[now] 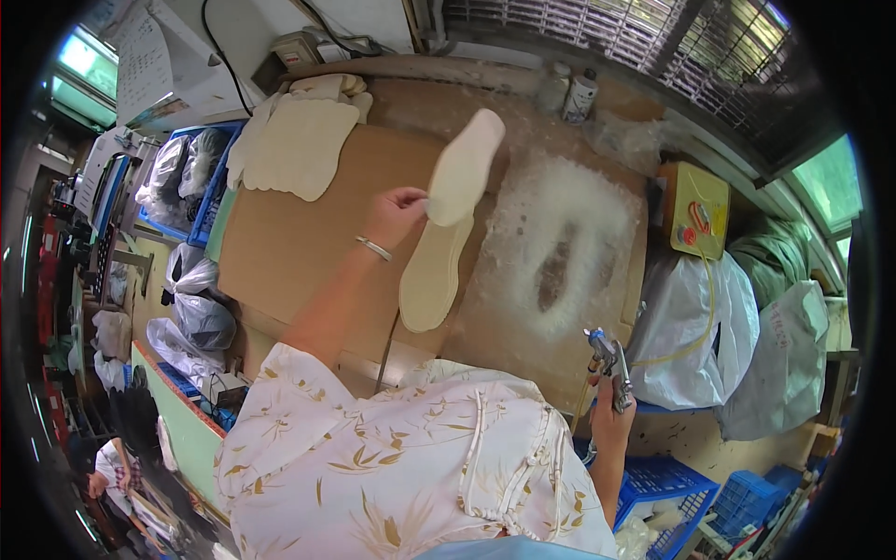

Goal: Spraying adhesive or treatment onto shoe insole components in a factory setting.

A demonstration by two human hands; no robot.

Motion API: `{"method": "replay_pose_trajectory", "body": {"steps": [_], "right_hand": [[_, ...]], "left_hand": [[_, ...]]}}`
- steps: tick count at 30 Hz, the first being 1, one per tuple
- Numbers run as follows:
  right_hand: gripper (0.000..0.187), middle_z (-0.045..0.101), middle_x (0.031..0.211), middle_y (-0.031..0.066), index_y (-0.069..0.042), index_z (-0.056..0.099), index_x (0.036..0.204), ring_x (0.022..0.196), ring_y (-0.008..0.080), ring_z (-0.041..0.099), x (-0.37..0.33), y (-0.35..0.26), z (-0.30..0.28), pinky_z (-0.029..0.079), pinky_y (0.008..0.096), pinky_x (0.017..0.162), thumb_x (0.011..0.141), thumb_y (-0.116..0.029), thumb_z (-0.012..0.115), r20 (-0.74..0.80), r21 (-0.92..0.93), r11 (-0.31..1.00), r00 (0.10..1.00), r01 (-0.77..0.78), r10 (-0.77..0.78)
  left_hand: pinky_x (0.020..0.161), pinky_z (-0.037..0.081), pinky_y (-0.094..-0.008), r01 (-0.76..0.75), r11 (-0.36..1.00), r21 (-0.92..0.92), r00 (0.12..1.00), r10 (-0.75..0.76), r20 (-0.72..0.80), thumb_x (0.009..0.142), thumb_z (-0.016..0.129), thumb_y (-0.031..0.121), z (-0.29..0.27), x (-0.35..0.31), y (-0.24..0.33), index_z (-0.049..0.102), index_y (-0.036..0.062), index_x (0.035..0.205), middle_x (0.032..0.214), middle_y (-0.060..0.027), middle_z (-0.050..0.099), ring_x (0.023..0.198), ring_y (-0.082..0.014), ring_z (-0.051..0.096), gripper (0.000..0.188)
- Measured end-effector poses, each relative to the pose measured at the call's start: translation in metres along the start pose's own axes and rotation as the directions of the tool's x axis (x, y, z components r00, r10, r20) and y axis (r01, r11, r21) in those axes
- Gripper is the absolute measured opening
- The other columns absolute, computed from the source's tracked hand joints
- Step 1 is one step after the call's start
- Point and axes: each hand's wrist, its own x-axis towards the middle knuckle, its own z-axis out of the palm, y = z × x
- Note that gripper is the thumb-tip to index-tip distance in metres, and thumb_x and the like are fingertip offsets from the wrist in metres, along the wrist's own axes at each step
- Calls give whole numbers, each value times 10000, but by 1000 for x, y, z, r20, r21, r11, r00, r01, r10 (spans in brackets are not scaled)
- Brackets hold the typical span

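Note:
My left hand (397,213) pinches the heel end of a cream insole (469,166), which is lifted with its toe end pointing away from me. Just below it, more insoles lie in a small pile (431,280) on the cardboard. In my right hand (611,420), at the bench's front right, is a metal spray gun (609,359) with a blue tip. A yellowish hose (686,352) runs from near the gun toward a yellow can (702,207). Left of the gun, a whitened board (597,205) shows a dark, sole-shaped patch in its middle.
Cream sheet pieces (303,140) are heaped on the brown cardboard (289,233) at far left. Two bottles (580,97) stand along the back edge. White plastic bags (695,327) bulge at the right, above blue crates (667,485). A person (117,471) is at lower left.

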Motion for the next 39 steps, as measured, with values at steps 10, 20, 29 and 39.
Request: {"method": "replay_pose_trajectory", "body": {"steps": [10,20,29,39], "right_hand": [[230,595,755,25,35,632,975,700,95,497,9,-31,42,430,271,641,950,-183,562,35,-167,986,999,10,-5],[238,598,735,49,44,617,966,692,102,498,3,-28,54,436,282,630,945,-186,563,14,-198,980,1000,-23,26],[220,586,721,35,52,618,958,682,97,492,-2,-34,54,428,283,614,939,-163,575,-17,-178,984,1000,-15,12],[191,543,689,4,24,607,898,648,79,447,-2,-23,50,396,263,577,949,-158,583,-20,-193,979,997,65,-70]], "left_hand": [[735,541,-327,67,754,653,892,249,-378,789,665,188,-179,86,-47,730,44,961,874,-113,726,772,-212,699,234],[594,539,-278,305,924,232,804,-118,-583,857,588,72,-262,96,-137,699,-44,1045,837,-139,706,683,-168,667,248],[709,531,-357,347,863,367,682,36,-730,907,520,167,-255,99,-157,669,-56,1101,883,-214,698,786,-270,693,331],[1029,396,-448,167,782,601,879,158,-450,887,578,468,-161,39,-101,392,-100,1351,1337,-297,479,1214,-420,494,757]]}}
